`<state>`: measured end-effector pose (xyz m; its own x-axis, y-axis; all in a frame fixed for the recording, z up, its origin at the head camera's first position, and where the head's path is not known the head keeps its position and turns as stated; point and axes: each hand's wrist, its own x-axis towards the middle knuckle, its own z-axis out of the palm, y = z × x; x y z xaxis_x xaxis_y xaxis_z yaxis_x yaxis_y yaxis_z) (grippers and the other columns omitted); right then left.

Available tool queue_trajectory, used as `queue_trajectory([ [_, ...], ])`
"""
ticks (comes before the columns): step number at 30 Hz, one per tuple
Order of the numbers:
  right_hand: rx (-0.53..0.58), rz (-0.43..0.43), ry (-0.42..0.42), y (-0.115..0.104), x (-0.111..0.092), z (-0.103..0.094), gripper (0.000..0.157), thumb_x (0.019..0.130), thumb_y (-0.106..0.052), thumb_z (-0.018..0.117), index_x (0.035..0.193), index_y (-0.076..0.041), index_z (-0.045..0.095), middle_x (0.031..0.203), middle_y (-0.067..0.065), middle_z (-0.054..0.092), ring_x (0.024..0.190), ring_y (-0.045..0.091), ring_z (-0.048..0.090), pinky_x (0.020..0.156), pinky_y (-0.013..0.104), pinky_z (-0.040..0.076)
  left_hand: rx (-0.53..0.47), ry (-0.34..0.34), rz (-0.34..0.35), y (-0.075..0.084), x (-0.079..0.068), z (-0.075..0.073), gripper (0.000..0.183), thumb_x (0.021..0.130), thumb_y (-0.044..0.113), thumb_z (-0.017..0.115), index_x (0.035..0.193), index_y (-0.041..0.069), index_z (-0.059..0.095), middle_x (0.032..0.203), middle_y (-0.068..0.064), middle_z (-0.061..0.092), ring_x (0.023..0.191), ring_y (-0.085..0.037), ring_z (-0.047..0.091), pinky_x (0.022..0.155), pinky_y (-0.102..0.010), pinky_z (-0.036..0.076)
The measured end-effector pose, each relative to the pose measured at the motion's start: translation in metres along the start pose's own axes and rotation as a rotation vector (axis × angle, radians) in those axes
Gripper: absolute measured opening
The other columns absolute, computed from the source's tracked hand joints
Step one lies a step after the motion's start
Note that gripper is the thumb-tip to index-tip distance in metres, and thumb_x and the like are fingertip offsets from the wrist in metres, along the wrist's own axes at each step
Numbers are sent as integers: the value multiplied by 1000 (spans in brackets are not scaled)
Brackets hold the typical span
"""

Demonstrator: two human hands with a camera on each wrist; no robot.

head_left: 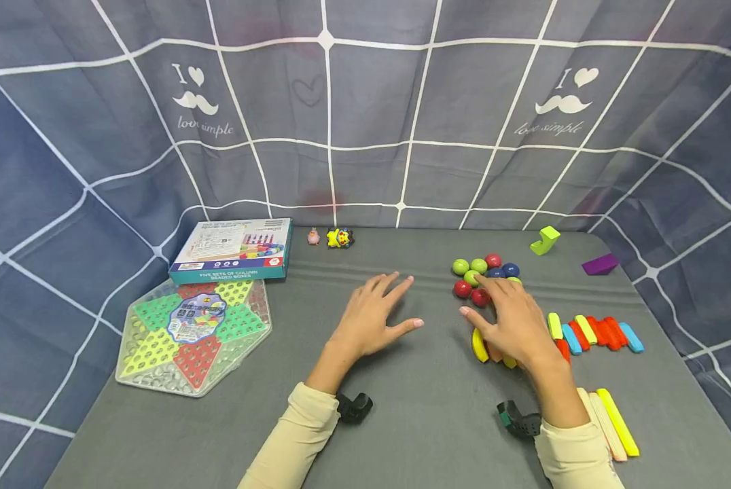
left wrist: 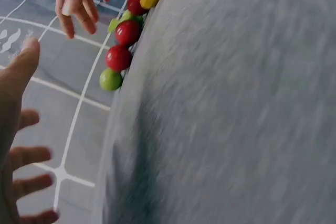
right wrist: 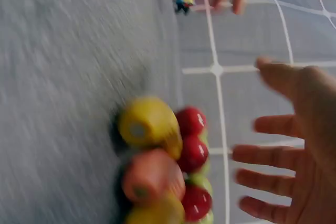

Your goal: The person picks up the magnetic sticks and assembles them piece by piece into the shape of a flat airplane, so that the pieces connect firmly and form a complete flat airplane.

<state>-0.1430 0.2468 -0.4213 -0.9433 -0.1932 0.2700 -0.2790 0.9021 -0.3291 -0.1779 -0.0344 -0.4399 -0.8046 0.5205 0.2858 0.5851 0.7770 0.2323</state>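
Observation:
My left hand [head_left: 371,314] hovers over the middle of the grey table with its fingers spread, holding nothing. To its right, my right hand [head_left: 515,319] is held above a group of small toy pieces, fingers apart and nothing gripped. Glossy red balls [head_left: 462,289], green balls [head_left: 460,266] and blue balls [head_left: 510,269] lie clustered just beyond the right fingertips. Partly under that hand are yellow pieces [head_left: 479,345] and an orange-pink piece [right wrist: 152,177], blurred in the right wrist view. In the left wrist view, a red ball [left wrist: 118,57] shows past the left thumb.
Coloured blocks [head_left: 607,333] and long sticks [head_left: 617,422] lie at right. A green block [head_left: 545,240] and purple block [head_left: 600,265] stand at the back right. At left are a boxed bead set [head_left: 231,250], a hexagonal game board [head_left: 197,339] and small figurines [head_left: 340,238].

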Motion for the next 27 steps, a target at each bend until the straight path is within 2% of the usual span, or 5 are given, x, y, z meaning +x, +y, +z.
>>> queue_trajectory([
  [4,30,64,-15,14,-10,-16,42,88,-46,62,114,-13,63,104,6,64,96,28,57,76,52,43,-77,-32,95,17,5,5,71,85,71,45,141,27,46,134,3,49,121,-18,45,92,-42,41],
  [10,18,109,-72,26,-25,-29,13,86,-28,69,83,-16,65,71,-5,60,64,15,53,56,34,39,-88,-33,156,46,18,14,50,90,59,51,120,21,64,109,5,62,100,-13,56,84,-35,44],
  [14,-9,159,-128,31,-38,-31,17,83,-24,69,71,-17,60,61,-6,52,55,13,46,50,31,35,-82,-14,129,63,31,26,32,90,53,57,88,24,70,76,12,60,69,-4,53,62,-26,43],
  [18,-31,204,-168,33,-48,-28,21,82,-27,70,67,-18,58,60,-5,50,55,14,44,49,31,33,-71,-35,75,78,44,37,36,86,54,61,61,28,59,55,16,48,51,-1,44,47,-22,35],
  [27,-37,256,-176,32,-58,-22,26,81,-30,69,63,-18,55,57,-4,47,53,14,43,46,32,31,-10,-107,-2,103,56,57,50,77,59,65,46,25,46,46,13,39,45,-6,38,39,-27,31],
])
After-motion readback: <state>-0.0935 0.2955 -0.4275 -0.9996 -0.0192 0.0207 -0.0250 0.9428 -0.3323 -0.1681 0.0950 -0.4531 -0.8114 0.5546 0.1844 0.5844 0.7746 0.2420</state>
